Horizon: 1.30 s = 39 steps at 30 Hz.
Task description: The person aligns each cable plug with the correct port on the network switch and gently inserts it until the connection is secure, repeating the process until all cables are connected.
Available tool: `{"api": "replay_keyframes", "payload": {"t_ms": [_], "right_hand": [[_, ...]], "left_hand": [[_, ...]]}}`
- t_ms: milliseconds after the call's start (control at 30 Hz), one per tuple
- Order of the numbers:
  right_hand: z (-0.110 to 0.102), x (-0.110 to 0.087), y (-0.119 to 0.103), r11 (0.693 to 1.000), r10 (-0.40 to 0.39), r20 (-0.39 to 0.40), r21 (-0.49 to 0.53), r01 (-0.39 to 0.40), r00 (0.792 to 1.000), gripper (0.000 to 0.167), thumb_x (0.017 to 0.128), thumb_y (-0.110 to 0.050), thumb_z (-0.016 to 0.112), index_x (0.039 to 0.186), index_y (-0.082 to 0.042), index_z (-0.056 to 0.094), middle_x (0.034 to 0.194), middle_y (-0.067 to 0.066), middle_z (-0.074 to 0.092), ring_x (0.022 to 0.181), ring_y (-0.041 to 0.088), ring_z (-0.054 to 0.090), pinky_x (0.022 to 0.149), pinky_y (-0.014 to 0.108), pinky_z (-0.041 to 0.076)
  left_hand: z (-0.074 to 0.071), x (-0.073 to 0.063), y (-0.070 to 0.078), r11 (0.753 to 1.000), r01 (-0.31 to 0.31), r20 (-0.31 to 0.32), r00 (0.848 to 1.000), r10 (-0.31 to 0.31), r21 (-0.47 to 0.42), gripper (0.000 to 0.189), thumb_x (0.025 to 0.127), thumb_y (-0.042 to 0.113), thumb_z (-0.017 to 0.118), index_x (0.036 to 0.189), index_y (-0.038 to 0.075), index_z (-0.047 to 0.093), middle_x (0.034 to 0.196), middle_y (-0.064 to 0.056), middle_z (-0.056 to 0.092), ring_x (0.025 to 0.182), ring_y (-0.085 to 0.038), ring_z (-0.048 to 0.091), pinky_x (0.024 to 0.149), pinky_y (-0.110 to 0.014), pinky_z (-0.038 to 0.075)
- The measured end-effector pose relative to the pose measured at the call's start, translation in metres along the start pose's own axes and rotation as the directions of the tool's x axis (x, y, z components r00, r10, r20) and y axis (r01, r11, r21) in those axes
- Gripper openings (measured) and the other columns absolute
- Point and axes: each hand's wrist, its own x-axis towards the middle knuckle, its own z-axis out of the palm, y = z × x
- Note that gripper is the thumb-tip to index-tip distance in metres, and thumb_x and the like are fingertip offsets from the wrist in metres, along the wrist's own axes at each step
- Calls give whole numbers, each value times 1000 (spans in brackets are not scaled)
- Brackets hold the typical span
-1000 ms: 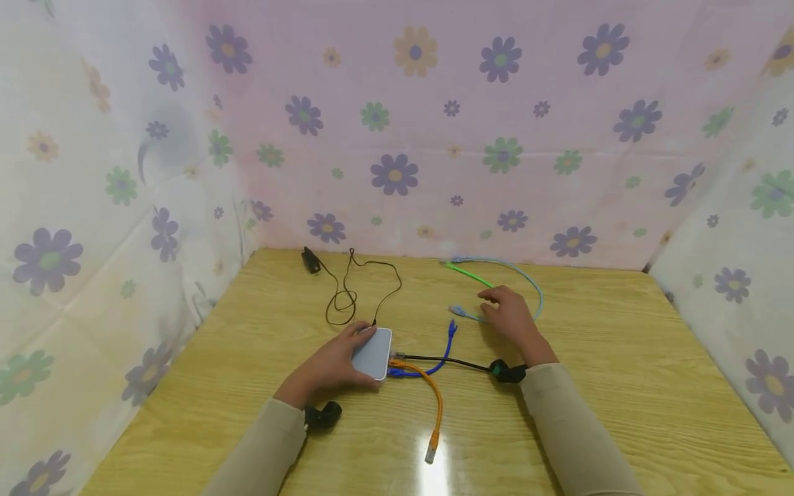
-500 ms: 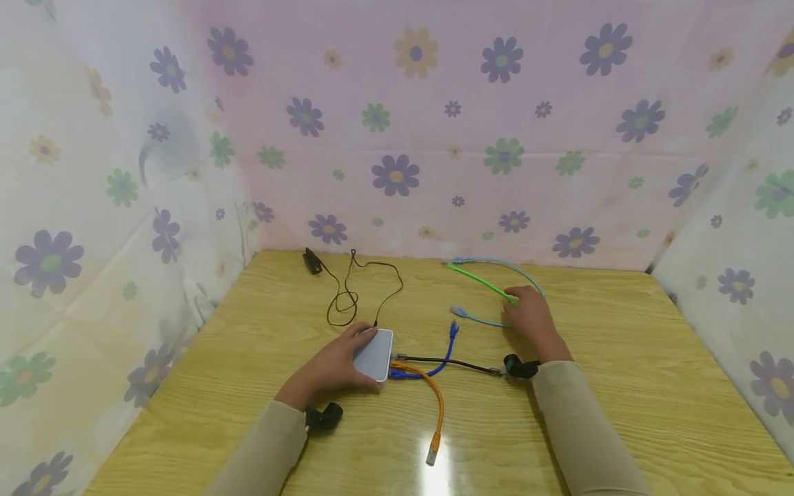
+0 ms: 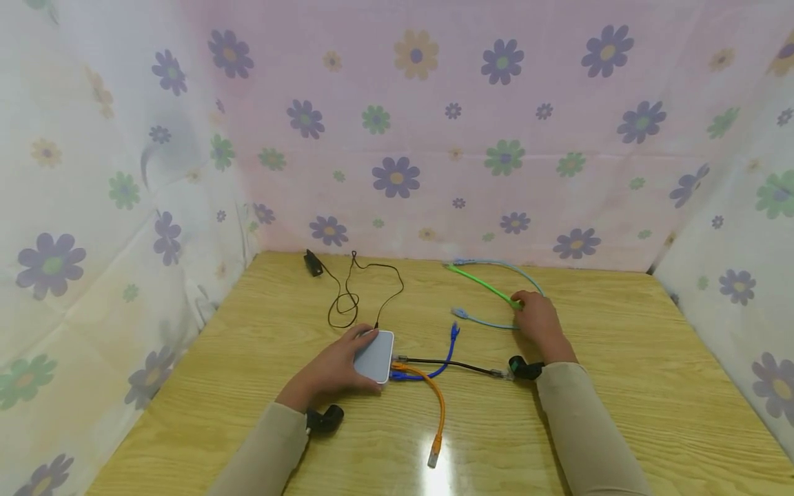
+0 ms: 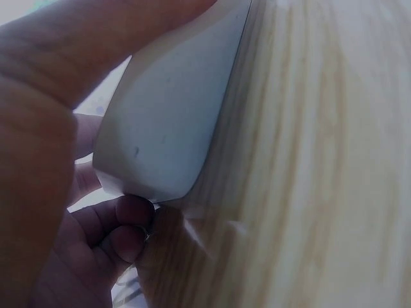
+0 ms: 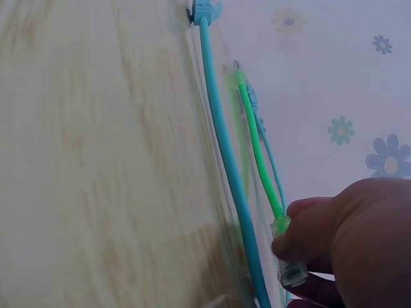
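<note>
My left hand (image 3: 331, 365) grips a small white network switch (image 3: 375, 357) from its left side, thumb along the near edge and fingers on the far edge. In the left wrist view the switch (image 4: 170, 115) lies close over the wood, with curled fingers at its corner. Farther right, my right hand (image 3: 542, 325) pinches a bright green network cable (image 3: 480, 281) by its near end. The right wrist view shows thumb and fingers around that end, its clear plug (image 5: 293, 273) sticking out below the thumb. A light blue network cable (image 3: 486, 324) curves around and partly behind the right hand.
Plugged into the right side of the switch are an orange cable (image 3: 442, 406), a dark blue cable (image 3: 443, 368) and a black cable (image 3: 459, 363). A black power adapter (image 3: 313, 264) lies at the back left, its thin cord running to the switch. A flowered cloth (image 3: 397, 124) hangs behind the table.
My right hand has moved right and now pinches the end of the green cable, whose near part was hidden by the hand before. The left hand stays on the switch.
</note>
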Motion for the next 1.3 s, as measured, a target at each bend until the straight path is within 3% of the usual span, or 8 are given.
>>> {"api": "replay_keyframes", "payload": {"t_ms": [167, 300, 467, 700, 1000, 1300], "right_hand": [[-2, -3, -5, 998, -46, -53, 48, 49, 998, 31, 96, -10, 50, 123, 1, 59, 116, 30, 59, 99, 43, 59, 77, 51, 49], [-5, -4, -9, 988, -49, -68, 145, 59, 996, 32, 97, -15, 44, 123, -2, 58, 122, 27, 59, 103, 41, 60, 77, 48, 49], [-9, -5, -17, 967, -15, -66, 251, 31, 998, 29, 98, -19, 52, 121, -6, 61, 121, 21, 63, 108, 38, 60, 85, 50, 50], [-19, -7, -28, 929, -3, -33, 369, 15, 999, 36, 97, -20, 60, 131, -8, 59, 127, 19, 60, 119, 35, 57, 87, 47, 52], [-34, -2, -51, 927, -72, -193, 349, 138, 979, 34, 97, -23, 59, 129, -9, 61, 124, 17, 59, 113, 35, 61, 90, 50, 51], [-54, 1, -68, 912, -82, -265, 369, 180, 961, 32, 96, -23, 61, 125, -11, 64, 115, 12, 63, 104, 29, 65, 84, 44, 54]], "left_hand": [[0, -1, 1, 1000, 6, -1, 1000, -6, -4, 112, 59, 61, 85, 152, 22, 34, 156, 1, 29, 119, -25, 49, 89, -39, 47], [-1, -1, 2, 1000, 15, -2, 1000, -15, -14, 112, 59, 60, 86, 152, 23, 35, 156, 1, 29, 120, -25, 49, 91, -41, 47], [-2, -2, 2, 999, 26, -2, 1000, -26, -18, 113, 59, 61, 85, 152, 23, 35, 156, 2, 28, 122, -25, 48, 92, -41, 46], [-1, -2, 1, 999, 22, -6, 1000, -22, -28, 113, 59, 61, 85, 152, 23, 34, 156, 1, 28, 122, -26, 48, 91, -41, 47], [0, -1, 1, 999, 31, -4, 1000, -31, -33, 113, 59, 62, 85, 152, 25, 34, 157, 2, 27, 121, -25, 48, 91, -41, 47], [-2, 1, 0, 999, 25, 1, 1000, -25, -33, 113, 59, 63, 84, 153, 25, 33, 157, 3, 27, 119, -24, 49, 89, -39, 47]]}}
